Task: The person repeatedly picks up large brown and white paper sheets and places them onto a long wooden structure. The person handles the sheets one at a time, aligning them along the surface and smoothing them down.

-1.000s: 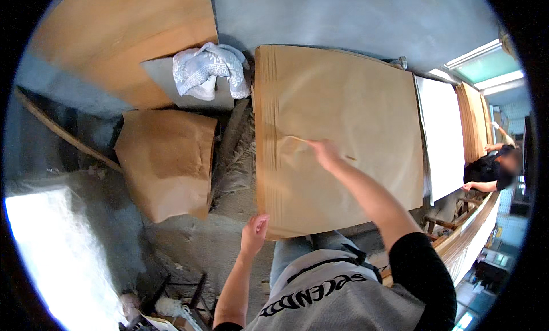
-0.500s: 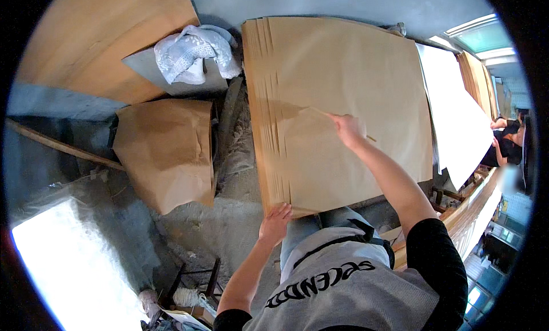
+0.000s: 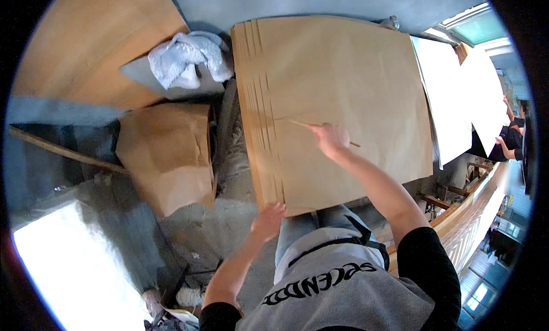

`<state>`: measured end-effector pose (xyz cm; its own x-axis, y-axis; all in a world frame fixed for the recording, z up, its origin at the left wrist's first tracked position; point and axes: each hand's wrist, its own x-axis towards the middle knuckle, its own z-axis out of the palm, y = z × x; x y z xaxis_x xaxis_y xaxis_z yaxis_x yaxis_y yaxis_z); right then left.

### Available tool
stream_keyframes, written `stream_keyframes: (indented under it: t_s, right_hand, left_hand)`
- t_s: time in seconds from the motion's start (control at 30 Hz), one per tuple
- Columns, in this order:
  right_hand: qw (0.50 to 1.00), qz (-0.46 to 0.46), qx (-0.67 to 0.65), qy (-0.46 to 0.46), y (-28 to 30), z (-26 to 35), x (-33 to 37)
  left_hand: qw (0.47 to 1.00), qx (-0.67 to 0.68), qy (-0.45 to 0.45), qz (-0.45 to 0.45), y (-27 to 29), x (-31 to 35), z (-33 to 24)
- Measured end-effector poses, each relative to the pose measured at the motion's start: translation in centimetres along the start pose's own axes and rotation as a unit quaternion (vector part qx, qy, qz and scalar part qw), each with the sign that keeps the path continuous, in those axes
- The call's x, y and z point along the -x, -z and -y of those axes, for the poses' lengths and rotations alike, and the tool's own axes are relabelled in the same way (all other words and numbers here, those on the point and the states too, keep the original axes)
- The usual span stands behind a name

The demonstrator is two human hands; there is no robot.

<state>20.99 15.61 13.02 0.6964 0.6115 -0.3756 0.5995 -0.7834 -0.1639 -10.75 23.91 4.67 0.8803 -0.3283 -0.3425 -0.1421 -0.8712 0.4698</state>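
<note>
A large stack of brown paper sheets (image 3: 349,74) lies in front of me, its left edges fanned out in narrow steps. Over the left-middle of the stack, my right hand (image 3: 333,141) is closed around a thin wooden stick (image 3: 300,123). The stick's tip points left toward the stepped edges, and its other end sticks out behind the hand. My left hand (image 3: 269,221) is at the near left corner of the stack, its fingers closed over the paper edge; the thumb is not clearly visible.
Brown paper (image 3: 166,154) hangs bent at the left, below a crumpled white cloth (image 3: 189,59). White sheets (image 3: 440,102) adjoin the stack on the right. Beyond, a co-worker (image 3: 513,134) handles a large white sheet (image 3: 483,88). A wooden pole (image 3: 68,150) slants at far left.
My right hand has moved left and a little nearer with the stick. My left hand stays at the corner. At right, the co-worker's white sheet now stands apart from the other white sheets.
</note>
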Motion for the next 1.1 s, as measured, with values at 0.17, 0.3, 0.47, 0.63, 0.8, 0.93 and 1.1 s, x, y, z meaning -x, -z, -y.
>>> stream_keyframes:
  t_s: [0.17, 0.3, 0.47, 0.63, 0.8, 0.93, 1.1]
  right_hand:
    - [0.989, 0.035, 0.040, 0.141, -3.5, 2.7, 4.7]
    - [0.987, 0.095, 0.028, 0.130, -1.7, 3.0, 6.9]
    - [0.969, 0.107, 0.105, 0.195, -3.4, 4.6, 7.2]
    - [0.970, 0.184, 0.088, 0.131, -3.9, 4.0, 9.3]
    - [0.977, 0.137, 0.069, 0.150, -4.3, 6.4, 9.8]
    - [0.973, 0.191, 0.088, 0.097, -5.2, 4.7, 11.4]
    - [0.973, 0.208, 0.063, 0.083, -4.0, 1.9, 12.6]
  left_hand:
    - [0.772, 0.541, 0.286, -0.170, 3.3, -1.3, 2.9]
    - [0.515, 0.757, 0.247, -0.316, 5.1, -3.0, 5.9]
    - [0.541, 0.721, 0.269, -0.339, 7.8, -6.7, 6.3]
    - [0.565, 0.701, 0.291, -0.323, 7.8, -8.4, 7.6]
    - [0.574, 0.679, 0.332, -0.315, 7.3, -9.3, 7.6]
    - [0.586, 0.665, 0.334, -0.321, 7.4, -9.4, 7.7]
    - [0.604, 0.664, 0.347, -0.272, 7.2, -10.0, 6.9]
